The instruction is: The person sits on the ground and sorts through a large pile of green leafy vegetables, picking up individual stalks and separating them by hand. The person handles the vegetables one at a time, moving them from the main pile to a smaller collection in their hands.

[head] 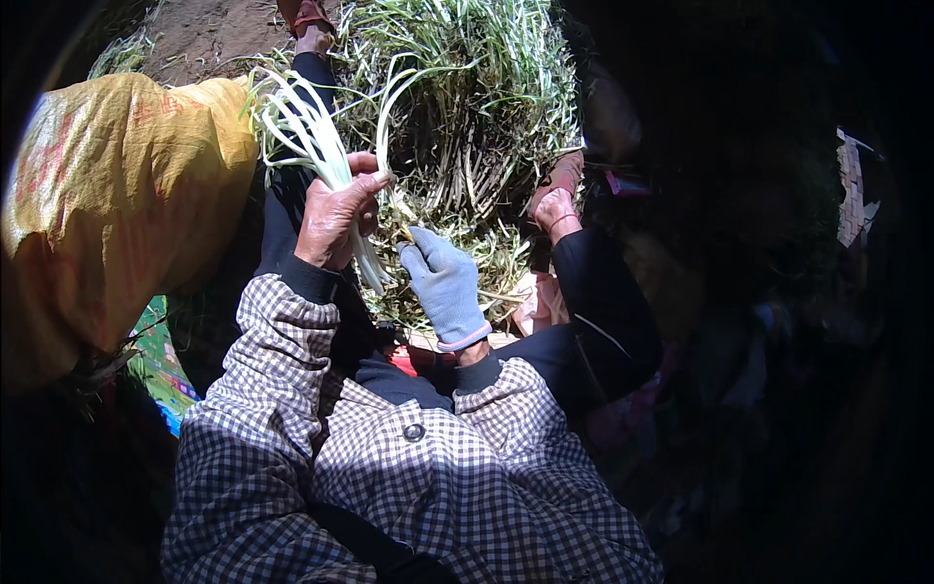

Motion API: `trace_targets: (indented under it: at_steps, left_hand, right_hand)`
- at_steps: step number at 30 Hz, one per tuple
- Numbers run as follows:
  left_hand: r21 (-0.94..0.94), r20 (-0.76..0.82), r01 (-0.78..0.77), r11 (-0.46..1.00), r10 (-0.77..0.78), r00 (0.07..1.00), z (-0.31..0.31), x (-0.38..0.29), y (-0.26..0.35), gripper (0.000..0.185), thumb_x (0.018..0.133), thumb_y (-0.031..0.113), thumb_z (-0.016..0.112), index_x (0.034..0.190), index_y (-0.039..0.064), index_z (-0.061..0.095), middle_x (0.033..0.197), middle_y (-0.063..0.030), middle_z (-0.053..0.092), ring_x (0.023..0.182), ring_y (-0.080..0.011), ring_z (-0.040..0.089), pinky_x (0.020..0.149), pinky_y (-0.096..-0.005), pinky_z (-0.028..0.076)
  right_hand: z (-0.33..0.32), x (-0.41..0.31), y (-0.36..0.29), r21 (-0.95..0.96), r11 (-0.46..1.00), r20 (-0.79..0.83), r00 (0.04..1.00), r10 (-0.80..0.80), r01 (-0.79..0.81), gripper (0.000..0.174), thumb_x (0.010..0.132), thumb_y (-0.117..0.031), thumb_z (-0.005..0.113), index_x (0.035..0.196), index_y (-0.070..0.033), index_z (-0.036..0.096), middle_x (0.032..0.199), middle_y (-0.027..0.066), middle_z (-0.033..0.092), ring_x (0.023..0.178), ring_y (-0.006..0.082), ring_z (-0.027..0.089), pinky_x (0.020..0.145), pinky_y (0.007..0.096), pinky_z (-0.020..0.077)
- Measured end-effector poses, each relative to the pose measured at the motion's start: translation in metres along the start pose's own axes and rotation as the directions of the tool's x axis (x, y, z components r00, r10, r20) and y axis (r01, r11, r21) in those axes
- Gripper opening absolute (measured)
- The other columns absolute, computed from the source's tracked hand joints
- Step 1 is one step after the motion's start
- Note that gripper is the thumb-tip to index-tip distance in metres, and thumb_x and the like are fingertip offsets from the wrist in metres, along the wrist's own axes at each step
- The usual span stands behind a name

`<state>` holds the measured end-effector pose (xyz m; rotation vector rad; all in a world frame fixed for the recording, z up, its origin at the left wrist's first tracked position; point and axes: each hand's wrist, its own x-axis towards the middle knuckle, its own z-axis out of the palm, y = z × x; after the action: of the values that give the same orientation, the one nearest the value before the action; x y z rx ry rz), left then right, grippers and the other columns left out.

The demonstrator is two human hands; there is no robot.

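My left hand (337, 212) is bare and closed around a bunch of pale leafy stalks (321, 150). Their green-white leaves fan out above the fist, and the cut-looking white ends stick out below it. Between its thumb and forefinger stands one separate stalk (384, 131), whose thin leaves arch to the right. On my right hand (444, 285) is a grey-blue knitted glove with a pink cuff edge. Its thumb and fingertips pinch the yellowish lower end of that separate stalk, just below and right of the left hand.
A large heap of cut green leaves and stalks (467, 131) lies ahead, between my outstretched legs. To the left bulges a yellow woven sack (131, 197) with red print. Leaf scraps (496, 255) litter the ground under my hands. Deep shadow covers the right side.
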<state>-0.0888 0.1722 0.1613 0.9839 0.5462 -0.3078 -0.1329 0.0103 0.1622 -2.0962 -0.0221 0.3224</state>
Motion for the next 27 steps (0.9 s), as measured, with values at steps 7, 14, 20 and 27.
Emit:
trace_targets:
  at_steps: [7,14,20,27]
  left_hand:
    - [-0.047,0.018,0.014,0.999,-0.013,1.000,0.009,-0.007,-0.015,0.031,0.081,0.012,0.068,0.107,0.002,0.055,0.073,0.0024,0.059,0.054,-0.0025,0.050,0.045,-0.0159,0.040]
    - [-0.083,-0.083,-0.121,0.989,0.114,0.990,-0.021,-0.002,0.003,0.034,0.082,0.009,0.066,0.113,0.002,0.052,0.081,0.0013,0.059,0.057,-0.0038,0.051,0.043,-0.0163,0.038]
    - [0.033,-0.176,-0.260,0.965,0.261,0.949,-0.074,0.014,0.045,0.032,0.083,0.012,0.065,0.112,0.003,0.054,0.077,0.0007,0.058,0.059,-0.0041,0.051,0.045,-0.0165,0.036]
    - [-0.019,-0.059,-0.161,0.987,0.160,0.985,-0.026,0.001,0.019,0.042,0.081,0.012,0.068,0.117,0.000,0.050,0.081,-0.0010,0.061,0.061,-0.0067,0.058,0.043,-0.0156,0.040]
  right_hand:
    - [0.002,0.020,-0.006,0.693,0.631,0.258,0.937,0.235,-0.349,0.058,0.087,-0.018,0.064,0.133,0.004,0.036,0.113,0.0100,0.058,0.100,0.0153,0.056,0.088,0.0252,0.0429]
    - [-0.012,0.015,-0.014,0.957,0.150,0.211,0.950,0.230,-0.249,0.029,0.092,-0.011,0.054,0.119,-0.003,0.051,0.066,-0.0034,0.045,0.055,0.0055,0.043,0.052,0.0201,0.0404]
    - [-0.090,-0.030,0.079,-0.060,0.882,-0.015,0.884,0.468,-0.468,0.027,0.087,-0.017,0.060,0.109,-0.002,0.061,0.095,0.0106,0.066,0.071,0.0117,0.060,0.063,0.0256,0.0488]
    - [-0.011,0.043,-0.037,0.012,0.982,0.089,0.978,-0.189,0.188,0.033,0.075,-0.012,0.073,0.104,-0.002,0.062,0.093,0.0105,0.062,0.076,0.0168,0.060,0.069,0.0272,0.0488]
